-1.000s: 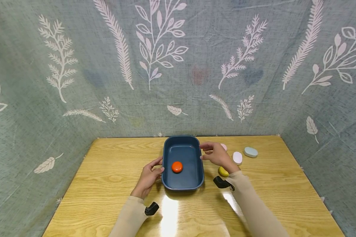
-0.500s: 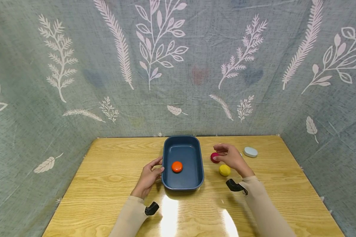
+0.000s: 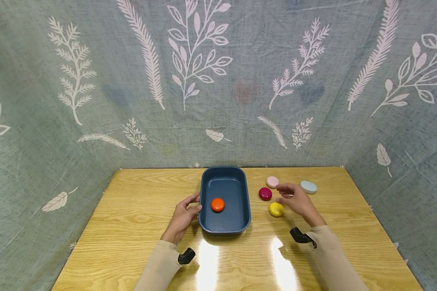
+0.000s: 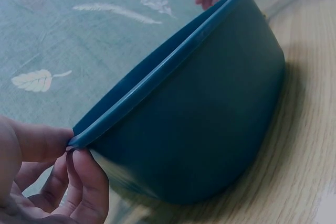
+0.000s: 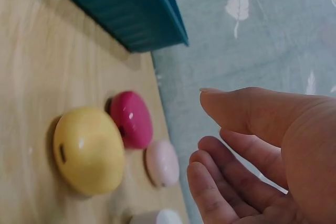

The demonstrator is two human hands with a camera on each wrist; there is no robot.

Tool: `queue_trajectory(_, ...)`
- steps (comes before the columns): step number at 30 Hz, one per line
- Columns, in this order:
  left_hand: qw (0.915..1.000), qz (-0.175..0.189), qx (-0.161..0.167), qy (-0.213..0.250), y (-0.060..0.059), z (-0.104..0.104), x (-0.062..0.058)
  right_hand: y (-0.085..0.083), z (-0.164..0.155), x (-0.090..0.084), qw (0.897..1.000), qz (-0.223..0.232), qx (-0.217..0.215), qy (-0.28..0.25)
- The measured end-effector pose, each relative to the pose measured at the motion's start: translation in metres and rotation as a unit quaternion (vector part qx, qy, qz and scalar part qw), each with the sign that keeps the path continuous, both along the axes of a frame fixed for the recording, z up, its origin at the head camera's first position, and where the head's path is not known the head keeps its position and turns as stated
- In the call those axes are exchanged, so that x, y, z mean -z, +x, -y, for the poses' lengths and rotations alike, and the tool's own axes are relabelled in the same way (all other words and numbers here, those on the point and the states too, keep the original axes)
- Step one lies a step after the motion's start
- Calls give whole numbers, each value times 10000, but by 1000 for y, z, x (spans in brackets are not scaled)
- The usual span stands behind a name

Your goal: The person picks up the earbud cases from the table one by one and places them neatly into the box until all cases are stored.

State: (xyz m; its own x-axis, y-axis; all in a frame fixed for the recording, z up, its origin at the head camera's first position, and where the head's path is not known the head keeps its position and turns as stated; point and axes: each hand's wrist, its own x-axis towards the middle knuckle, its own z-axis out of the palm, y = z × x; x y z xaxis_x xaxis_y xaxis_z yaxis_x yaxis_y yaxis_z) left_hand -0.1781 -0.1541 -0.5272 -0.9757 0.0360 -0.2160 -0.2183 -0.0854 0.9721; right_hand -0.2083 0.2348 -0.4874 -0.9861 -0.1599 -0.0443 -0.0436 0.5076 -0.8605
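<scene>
My left hand (image 3: 183, 214) pinches the left rim of a dark blue rectangular tub (image 3: 223, 224), thumb above and fingers below the lip in the left wrist view. A glossy orange-red round piece (image 3: 217, 205) lies inside it. Right of the tub, my right hand (image 3: 295, 198) hovers with fingers apart and nothing between them. Nearest to it are a yellow rounded piece (image 3: 276, 209) with a small dark slot, a crimson one (image 3: 265, 194) and a pale pink one (image 3: 272, 182). A white piece (image 5: 157, 217) shows partly in the right wrist view; in the head view my right hand hides it.
A pale blue-grey oval piece (image 3: 308, 186) lies behind my right hand. The wooden table (image 3: 138, 210) ends at a grey-green leaf-patterned cloth (image 3: 218, 101) at the back and sides. Bright reflections fall on its front part.
My right hand has moved from the tub's right rim rightward, past the crimson piece, uncovering the pink, crimson and yellow pieces. My left hand and the tub stay put.
</scene>
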Motion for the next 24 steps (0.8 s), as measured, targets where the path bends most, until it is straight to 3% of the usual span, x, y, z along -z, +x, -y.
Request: queue_trajectory(24, 10000, -14, -15, 39, 0, 0, 0, 16, -14, 42, 9994, 185, 247, -147)
